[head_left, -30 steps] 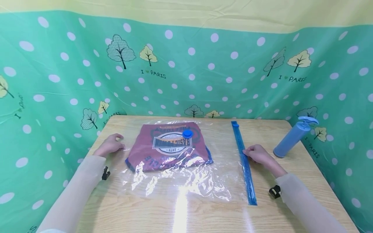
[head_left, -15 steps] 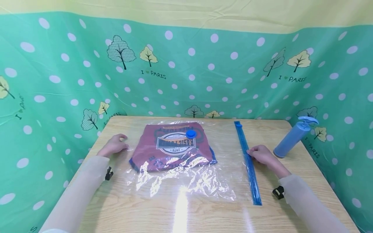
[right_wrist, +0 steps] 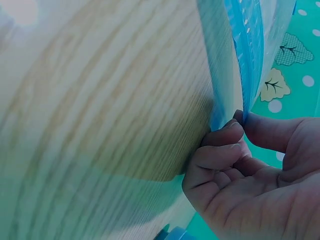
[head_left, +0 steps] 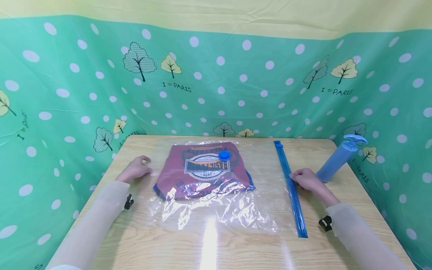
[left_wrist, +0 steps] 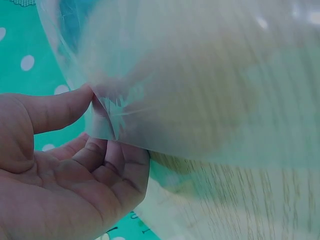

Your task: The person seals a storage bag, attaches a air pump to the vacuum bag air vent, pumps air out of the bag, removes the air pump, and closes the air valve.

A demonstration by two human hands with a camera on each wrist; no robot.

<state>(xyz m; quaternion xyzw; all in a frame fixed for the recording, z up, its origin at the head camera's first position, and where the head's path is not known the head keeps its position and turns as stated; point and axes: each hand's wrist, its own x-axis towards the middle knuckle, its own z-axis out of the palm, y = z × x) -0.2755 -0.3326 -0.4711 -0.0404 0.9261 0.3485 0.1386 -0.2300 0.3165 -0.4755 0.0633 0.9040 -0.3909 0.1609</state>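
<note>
A clear vacuum storage bag (head_left: 270, 176) lies flat on the table with a folded dark-red garment (head_left: 175, 180) inside. A round blue valve (head_left: 224, 156) sits on its upper face, and a blue zip strip (head_left: 295, 198) runs along its right side. My left hand (head_left: 136, 168) pinches the bag's left edge; in the left wrist view the thumb meets the clear film (left_wrist: 200, 100), with fingers partly behind it. At the other end my right hand (head_left: 306, 179) pinches the zip strip near its middle, and the right wrist view shows thumb and forefinger on the blue edge (right_wrist: 247, 55).
A blue hand pump (head_left: 336, 161) stands tilted at the right of the wooden table (head_left: 168, 247), just beyond my right hand. Green dotted cloth (head_left: 189, 101) hangs behind and along both sides.
The bag, with the garment inside, has slid a little to the right across the table. Both hands have shifted right with it, still gripping its edges. The pump stays put.
</note>
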